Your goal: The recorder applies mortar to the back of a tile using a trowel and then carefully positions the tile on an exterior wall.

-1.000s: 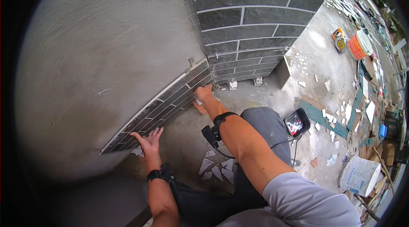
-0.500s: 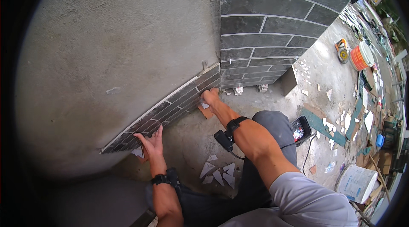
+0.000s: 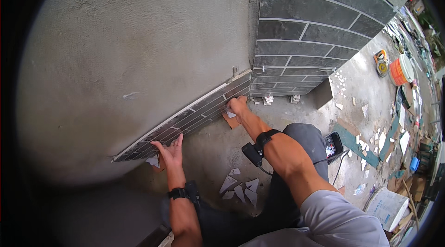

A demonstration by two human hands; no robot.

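A dark grey brick-patterned tile panel (image 3: pixel 199 112) stands low along the rough grey plastered wall (image 3: pixel 134 38), meeting a tiled face (image 3: pixel 306 29) at the corner. My left hand (image 3: pixel 169 152) presses against the panel's lower left part with fingers spread. Beside it lie white scraps (image 3: pixel 153 161) at the panel's foot. My right hand (image 3: pixel 236 108) is at the panel's right end, fingers curled beside a small white piece and an orange-brown scrap (image 3: pixel 231 123); what it grips is hidden. Small stacked spacers (image 3: pixel 267 100) sit under the tiled face.
Broken white offcuts (image 3: pixel 238 191) lie on the concrete floor by my knee (image 3: pixel 303 138). A phone-like screen (image 3: pixel 332 144) is beside the knee. To the right are a power tool (image 3: pixel 381 64), an orange-and-white bucket (image 3: pixel 399 71), a white bucket (image 3: pixel 385 207), a board (image 3: pixel 324 91) and scattered debris.
The scene has shifted rightward in the view as the camera moved. Both hands remain at the panel, the left still spread against it, the right still curled at its right end.
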